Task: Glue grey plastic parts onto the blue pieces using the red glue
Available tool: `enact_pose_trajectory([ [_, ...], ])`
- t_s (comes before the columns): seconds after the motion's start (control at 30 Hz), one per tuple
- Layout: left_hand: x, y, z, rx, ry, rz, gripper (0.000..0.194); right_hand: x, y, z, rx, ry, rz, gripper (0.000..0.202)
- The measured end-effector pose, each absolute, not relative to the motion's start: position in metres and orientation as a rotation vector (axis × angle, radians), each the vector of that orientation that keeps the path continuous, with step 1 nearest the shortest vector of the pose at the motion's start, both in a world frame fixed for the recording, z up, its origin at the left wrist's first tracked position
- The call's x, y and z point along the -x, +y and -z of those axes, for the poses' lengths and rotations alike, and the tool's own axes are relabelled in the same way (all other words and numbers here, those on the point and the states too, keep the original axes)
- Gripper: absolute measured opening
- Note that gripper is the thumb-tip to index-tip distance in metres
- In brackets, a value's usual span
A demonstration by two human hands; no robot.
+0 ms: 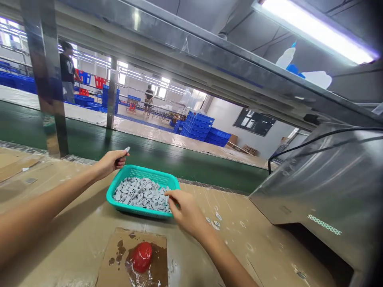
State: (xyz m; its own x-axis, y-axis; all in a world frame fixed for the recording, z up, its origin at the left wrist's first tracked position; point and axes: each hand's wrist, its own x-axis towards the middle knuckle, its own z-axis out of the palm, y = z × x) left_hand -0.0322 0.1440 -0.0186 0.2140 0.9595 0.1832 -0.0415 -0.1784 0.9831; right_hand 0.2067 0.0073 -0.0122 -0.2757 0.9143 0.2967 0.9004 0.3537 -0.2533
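Observation:
A turquoise plastic basket [139,210] stands on the cardboard-covered bench, filled with many small grey plastic pieces [139,193]. Above its back left corner, my left hand [115,160] is closed, pinching one small grey piece [127,149] between thumb and forefinger. My right hand [184,208] reaches over the basket's right end, thumb and fingers curled together near the pieces; whatever lies between the fingertips is too small to make out. Closer to me, a shiny red dome-shaped object [142,257] rests on a wet-stained cardboard sheet [113,275].
Several loose grey pieces [216,223] lie right of the basket. Behind it runs a green conveyor belt [167,157] under a metal shelf frame [185,48]. A metal machine housing [326,187] stands at right. Blue crates [197,125] and two people are farther off.

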Motion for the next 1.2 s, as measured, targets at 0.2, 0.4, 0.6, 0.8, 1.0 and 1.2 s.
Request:
enact_pose_trajectory([
  [0.2, 0.045, 0.204, 0.032, -1.783, 1.382, -1.132, 0.015, -0.189, 0.062, 0.031, 1.795, -2.277, 0.091, 0.028],
  [0.4, 0.047, 0.235, 0.051, -1.948, 1.741, -1.037, 0.031, -0.195, 0.064, 0.048, 1.791, -2.183, 0.145, 0.029],
  [0.6, 0.044, 0.243, 0.076, -1.998, 1.822, -0.954, 0.056, -0.197, 0.063, 0.047, 1.741, -2.154, 0.081, 0.039],
  [0.8, 0.051, 0.226, 0.077, -1.992, 1.794, -1.016, 0.059, -0.194, 0.059, 0.036, 1.65, -2.155, 0.015, 0.051],
  [1.0, 0.055, 0.208, 0.08, -1.936, 1.824, -1.127, 0.052, -0.19, 0.058, 0.035, 1.625, -2.102, -0.02, 0.052],
  [1.2, 0.039, 0.189, 0.05, -1.992, 1.607, -1.325, 0.044, -0.188, 0.052, 0.033, 1.574, -1.998, 0.059, 0.041],
])
